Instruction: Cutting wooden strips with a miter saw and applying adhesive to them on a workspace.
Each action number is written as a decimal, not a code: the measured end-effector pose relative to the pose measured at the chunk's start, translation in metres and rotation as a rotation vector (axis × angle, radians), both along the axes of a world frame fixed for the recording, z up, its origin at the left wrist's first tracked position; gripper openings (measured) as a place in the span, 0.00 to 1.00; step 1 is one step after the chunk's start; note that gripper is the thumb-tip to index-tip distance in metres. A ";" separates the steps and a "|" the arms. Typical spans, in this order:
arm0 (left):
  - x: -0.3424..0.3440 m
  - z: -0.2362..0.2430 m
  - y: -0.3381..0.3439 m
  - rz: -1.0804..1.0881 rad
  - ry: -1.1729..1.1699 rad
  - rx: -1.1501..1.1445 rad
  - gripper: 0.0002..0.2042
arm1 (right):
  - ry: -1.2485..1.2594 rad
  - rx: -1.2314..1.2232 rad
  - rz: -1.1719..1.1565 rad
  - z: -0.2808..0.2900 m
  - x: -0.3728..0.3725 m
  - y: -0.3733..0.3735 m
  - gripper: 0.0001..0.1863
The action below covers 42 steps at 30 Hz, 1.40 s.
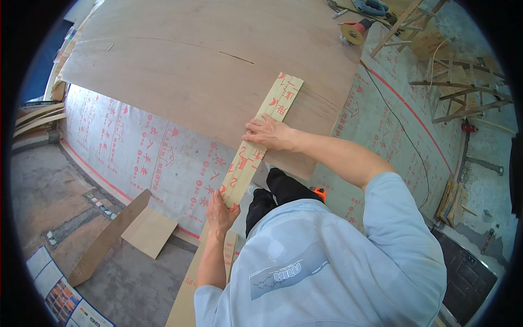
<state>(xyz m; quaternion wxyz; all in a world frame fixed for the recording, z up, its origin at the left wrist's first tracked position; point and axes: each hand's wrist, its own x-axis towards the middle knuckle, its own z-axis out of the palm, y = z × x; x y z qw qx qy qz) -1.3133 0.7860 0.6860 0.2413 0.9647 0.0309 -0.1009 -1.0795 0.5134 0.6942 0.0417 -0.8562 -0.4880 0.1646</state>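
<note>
A long, pale wood strip (282,98) lies slanted over the near edge of the big brown bench (163,65), its far end above the bench and its near end sticking out past it. The left hand (220,215) has its fingers closed on the near end, thumb on top. The right hand (271,133) reaches across the middle, its fingers a little apart and bent over the left edge, holding on. The bench top is flat, with a thin dark slit near the strip's far end. It stretches wide to the left of the strip; to the right, its side edge is closer. A grinder (354,34) sits by the far right corner. Below, a pale floor sheet (136,144) has red marks. A thin black cord (402,125) crosses it on the right, with wooden stands (468,90) beyond. Near left, a thin brown board (111,237) is on the grey floor (139,275).
</note>
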 end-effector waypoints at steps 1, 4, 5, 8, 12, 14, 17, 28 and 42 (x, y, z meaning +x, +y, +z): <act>0.001 0.002 0.000 0.000 0.001 -0.001 0.37 | -0.020 0.035 -0.011 0.003 0.001 0.000 0.28; 0.009 0.023 0.005 -0.008 -0.005 0.027 0.37 | 0.024 0.007 -0.010 0.013 0.005 0.001 0.28; 0.014 0.035 0.009 -0.004 0.007 0.055 0.37 | -0.024 0.015 0.018 0.017 0.008 0.002 0.28; 0.041 0.093 0.032 -0.113 -0.041 0.187 0.38 | -0.154 0.156 0.008 0.032 0.014 0.008 0.30; 0.095 0.206 0.050 -0.242 -0.006 0.449 0.38 | -0.251 0.352 -0.027 0.057 0.025 0.021 0.33; 0.127 0.267 0.047 -0.331 -0.036 0.562 0.38 | -0.279 0.457 -0.073 0.073 0.032 0.028 0.33; 0.169 0.359 0.021 -0.478 -0.087 0.737 0.35 | -0.296 0.601 -0.208 0.098 0.034 0.039 0.36; 0.226 0.486 -0.163 -0.955 -0.339 1.395 0.35 | -0.079 1.272 -0.817 0.129 -0.008 0.035 0.49; 0.267 0.477 -0.198 -1.149 -0.460 1.579 0.38 | -0.243 1.470 -1.023 0.115 -0.006 0.033 0.47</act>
